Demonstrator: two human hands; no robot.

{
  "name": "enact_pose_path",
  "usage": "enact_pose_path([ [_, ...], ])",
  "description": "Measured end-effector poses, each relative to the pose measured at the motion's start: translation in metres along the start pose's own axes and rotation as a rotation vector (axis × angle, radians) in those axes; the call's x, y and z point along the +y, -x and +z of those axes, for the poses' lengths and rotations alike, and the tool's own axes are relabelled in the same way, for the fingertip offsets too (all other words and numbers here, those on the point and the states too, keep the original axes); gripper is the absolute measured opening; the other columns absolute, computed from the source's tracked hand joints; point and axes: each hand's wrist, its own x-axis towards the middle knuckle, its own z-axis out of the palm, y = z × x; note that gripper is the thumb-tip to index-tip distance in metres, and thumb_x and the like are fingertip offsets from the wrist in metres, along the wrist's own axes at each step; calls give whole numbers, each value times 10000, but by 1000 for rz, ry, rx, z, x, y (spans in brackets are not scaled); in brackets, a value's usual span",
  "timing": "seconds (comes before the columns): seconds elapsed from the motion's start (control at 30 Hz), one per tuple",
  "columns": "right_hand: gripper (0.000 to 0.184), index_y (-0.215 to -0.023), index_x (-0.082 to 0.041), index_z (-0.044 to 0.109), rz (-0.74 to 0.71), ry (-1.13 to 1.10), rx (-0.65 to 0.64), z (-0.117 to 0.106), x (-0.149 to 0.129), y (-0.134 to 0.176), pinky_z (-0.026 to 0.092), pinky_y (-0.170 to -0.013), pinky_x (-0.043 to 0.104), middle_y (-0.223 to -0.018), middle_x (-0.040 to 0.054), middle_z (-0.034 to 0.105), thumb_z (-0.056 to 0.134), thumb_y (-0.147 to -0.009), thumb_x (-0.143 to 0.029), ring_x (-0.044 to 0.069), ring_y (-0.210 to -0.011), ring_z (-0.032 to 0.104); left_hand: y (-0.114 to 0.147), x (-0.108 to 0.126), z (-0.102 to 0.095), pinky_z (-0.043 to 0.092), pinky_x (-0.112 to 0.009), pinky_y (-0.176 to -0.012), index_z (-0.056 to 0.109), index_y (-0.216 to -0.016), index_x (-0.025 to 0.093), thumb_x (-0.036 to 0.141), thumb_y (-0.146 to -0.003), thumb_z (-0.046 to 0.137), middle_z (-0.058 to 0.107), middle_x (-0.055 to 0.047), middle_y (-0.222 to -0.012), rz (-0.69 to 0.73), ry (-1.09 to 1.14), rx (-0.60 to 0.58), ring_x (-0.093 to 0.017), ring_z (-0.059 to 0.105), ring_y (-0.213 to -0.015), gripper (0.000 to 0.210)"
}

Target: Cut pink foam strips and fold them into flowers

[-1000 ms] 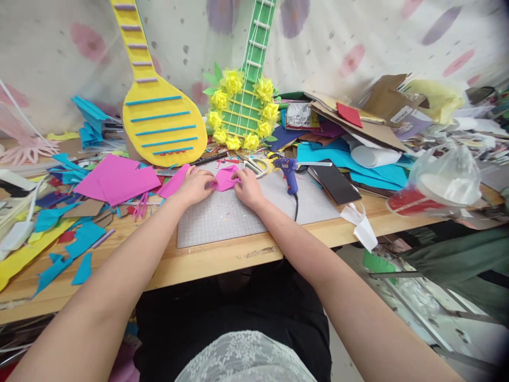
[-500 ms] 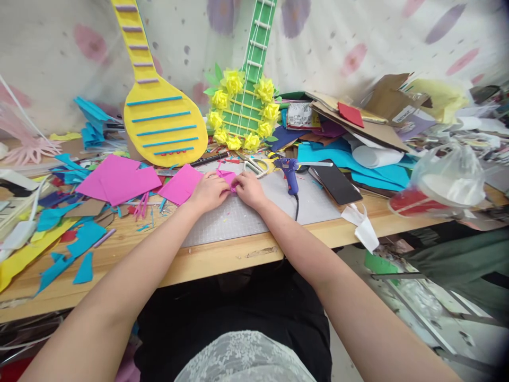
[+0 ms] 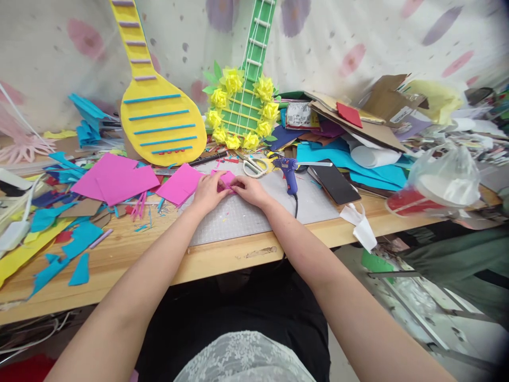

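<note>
Between my hands is a small piece of pink paper (image 3: 226, 179), low over a grey cutting mat (image 3: 246, 220). My left hand (image 3: 209, 192) pinches its left side, and my right hand (image 3: 249, 189) grips its right edge with the fingertips close together. The fingers partly cover the paper, so its folds are hard to make out. Left of my left hand lies a square pink sheet (image 3: 180, 184). Larger pink sheets (image 3: 115, 180) rest farther left. Scissors (image 3: 255, 166) with pale handles and a blue glue gun (image 3: 289, 174) lie beyond and beside my right hand.
At the back stand a yellow paper guitar (image 3: 163, 122) and a green one (image 3: 246, 101) ringed with yellow flowers. To the right are a black phone (image 3: 336, 181), stacked paper and cardboard (image 3: 366, 124), and a bagged cup (image 3: 433, 185). Blue scraps (image 3: 81, 239) litter the left.
My hands have shifted slightly on the pink paper, and its upper part now looks flatter and wider between them. The view has turned a little; the objects on the table stay put.
</note>
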Motion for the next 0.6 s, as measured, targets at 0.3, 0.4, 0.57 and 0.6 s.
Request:
enact_pose_path([
  [0.3, 273, -944, -159, 579, -14, -77, -44, -2, 0, 1, 380, -632, 231, -707, -32, 575, 617, -750, -347, 97, -629, 503, 5, -6, -4, 262, -404, -1070, 547, -1200, 217, 320, -787, 612, 715, -19, -928, -23, 53, 16, -183, 607, -977, 430],
  [0.4, 248, -961, -160, 561, -16, -62, -45, 0, 0, 1, 379, -641, 227, -715, -38, 566, 614, -737, -252, 91, -644, 504, 5, -3, -3, 260, -406, -1075, 565, -1170, 211, 323, -794, 601, 719, -18, -907, -56, 33, 47, -187, 612, -973, 394],
  [0.57, 272, -1003, -168, 533, 6, -69, -45, 2, 2, -1, 386, -648, 228, -710, -49, 553, 590, -740, -207, 94, -655, 514, 6, -1, 1, 309, -400, -1037, 574, -1154, 196, 281, -775, 603, 710, -29, -918, -34, 6, 70, -197, 611, -936, 390],
  [0.6, 273, -1013, -168, 529, 14, -67, -35, 2, 1, -1, 387, -649, 231, -706, -50, 548, 583, -750, -219, 95, -654, 512, 6, -1, 1, 326, -400, -1018, 578, -1150, 194, 272, -773, 601, 710, -33, -914, -45, 3, 75, -204, 607, -938, 385],
])
